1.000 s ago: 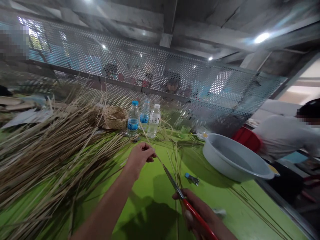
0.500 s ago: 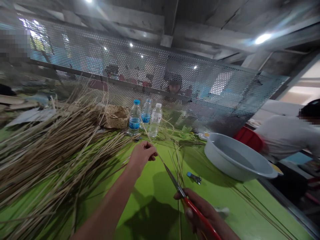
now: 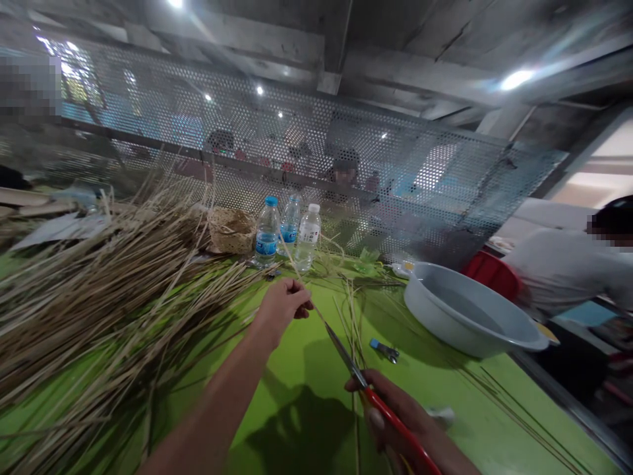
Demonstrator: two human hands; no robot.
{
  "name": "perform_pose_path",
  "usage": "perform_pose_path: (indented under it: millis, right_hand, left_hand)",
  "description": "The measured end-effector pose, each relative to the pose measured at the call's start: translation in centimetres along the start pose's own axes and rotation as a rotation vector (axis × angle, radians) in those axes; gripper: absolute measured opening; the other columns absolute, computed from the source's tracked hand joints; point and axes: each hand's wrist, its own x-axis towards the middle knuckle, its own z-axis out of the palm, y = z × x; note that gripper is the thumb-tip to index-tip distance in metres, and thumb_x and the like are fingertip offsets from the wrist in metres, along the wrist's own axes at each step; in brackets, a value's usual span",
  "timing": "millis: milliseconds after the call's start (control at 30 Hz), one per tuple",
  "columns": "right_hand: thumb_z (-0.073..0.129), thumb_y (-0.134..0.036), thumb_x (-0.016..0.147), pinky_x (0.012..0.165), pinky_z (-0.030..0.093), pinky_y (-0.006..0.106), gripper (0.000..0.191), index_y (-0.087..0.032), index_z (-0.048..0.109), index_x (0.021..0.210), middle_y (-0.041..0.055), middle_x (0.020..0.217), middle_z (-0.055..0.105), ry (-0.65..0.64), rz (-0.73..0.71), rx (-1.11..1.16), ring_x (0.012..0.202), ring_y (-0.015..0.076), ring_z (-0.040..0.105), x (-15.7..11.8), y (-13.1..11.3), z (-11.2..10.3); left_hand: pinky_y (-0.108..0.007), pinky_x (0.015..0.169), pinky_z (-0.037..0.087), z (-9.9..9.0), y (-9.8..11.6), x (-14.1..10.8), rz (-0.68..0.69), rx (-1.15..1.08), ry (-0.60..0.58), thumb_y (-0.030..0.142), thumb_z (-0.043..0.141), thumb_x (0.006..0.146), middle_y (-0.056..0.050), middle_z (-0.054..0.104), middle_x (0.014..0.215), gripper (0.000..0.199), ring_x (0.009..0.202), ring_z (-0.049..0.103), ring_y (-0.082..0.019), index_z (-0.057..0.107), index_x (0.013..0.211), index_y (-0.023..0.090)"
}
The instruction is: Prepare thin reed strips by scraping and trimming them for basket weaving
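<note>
Over green desk [image 3: 445, 386]: left grip [image 3: 283, 305] pinched on strip [image 3: 319, 313], right grip [image 3: 403, 400] clamped on scissors [image 3: 347, 360]; loose pinch could let strip slip.

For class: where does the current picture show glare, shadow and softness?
Head view: glare streaks from the ceiling lamp at upper right; head view: a dark shadow on the green table between left forearm and right hand; head view: straw pile looks soft and smeared toward the left edge.
</note>
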Motion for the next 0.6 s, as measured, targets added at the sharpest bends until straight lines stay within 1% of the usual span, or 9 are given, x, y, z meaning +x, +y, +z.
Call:
perform_pose_path:
  millis: [100,200,300,367,500,600]
  right_hand:
    - [0.055,-0.070,0.079,0.046,0.038,0.020,0.061,-0.024,0.052,0.119,-0.0058,0.062,0.047,-0.013,0.032,0.032,0.047,0.0086,0.042,-0.1,-0.2,-0.1]
    - [0.053,-0.072,0.078,0.049,0.040,0.021,0.062,-0.024,0.054,0.117,-0.0053,0.062,0.044,0.006,0.038,0.029,0.053,0.0105,0.044,-0.3,-0.9,0.1]
    - [0.052,-0.074,0.078,0.052,0.042,0.023,0.060,-0.025,0.057,0.112,-0.0035,0.066,0.045,0.076,0.047,0.015,0.058,0.0124,0.046,-0.8,-2.0,0.3]
    - [0.054,-0.076,0.075,0.050,0.040,0.023,0.061,-0.027,0.059,0.111,-0.0021,0.068,0.047,0.109,0.071,0.018,0.059,0.0133,0.046,-1.0,-2.3,0.5]
    - [0.057,-0.082,0.065,0.041,0.034,0.021,0.074,-0.029,0.058,0.116,-0.0024,0.064,0.046,0.082,0.121,0.097,0.051,0.0122,0.042,-0.8,-1.5,0.5]
    - [0.059,-0.082,0.063,0.043,0.036,0.020,0.071,-0.029,0.061,0.111,-0.0024,0.066,0.047,0.079,0.136,0.131,0.051,0.0112,0.043,-0.5,-0.8,0.6]
  left_hand:
    - [-0.022,0.050,0.045,0.1,0.0,-0.1,0.002,0.000,0.001,0.022,0.066,0.067,0.000,0.063,0.055,0.015,0.048,0.055,-0.010,0.053,0.062,0.018]
    - [-0.022,0.050,0.045,0.2,0.1,-0.2,-0.008,0.003,0.005,0.021,0.066,0.068,0.000,0.062,0.054,0.014,0.047,0.054,-0.009,0.053,0.062,0.018]
    - [-0.022,0.050,0.046,0.2,0.1,-0.1,-0.009,0.012,0.001,0.021,0.065,0.069,0.000,0.063,0.054,0.014,0.046,0.054,-0.009,0.053,0.062,0.018]
    - [-0.022,0.051,0.046,0.1,0.1,0.0,-0.007,0.016,-0.004,0.021,0.064,0.069,0.000,0.063,0.055,0.014,0.047,0.055,-0.009,0.053,0.062,0.018]
    - [-0.022,0.051,0.046,0.0,0.0,0.0,-0.004,0.032,-0.013,0.021,0.064,0.070,0.000,0.064,0.056,0.013,0.047,0.055,-0.009,0.054,0.063,0.017]
    - [-0.021,0.052,0.046,-0.1,0.0,0.0,-0.001,0.047,-0.032,0.022,0.064,0.072,0.000,0.063,0.057,0.013,0.048,0.055,-0.009,0.054,0.064,0.017]
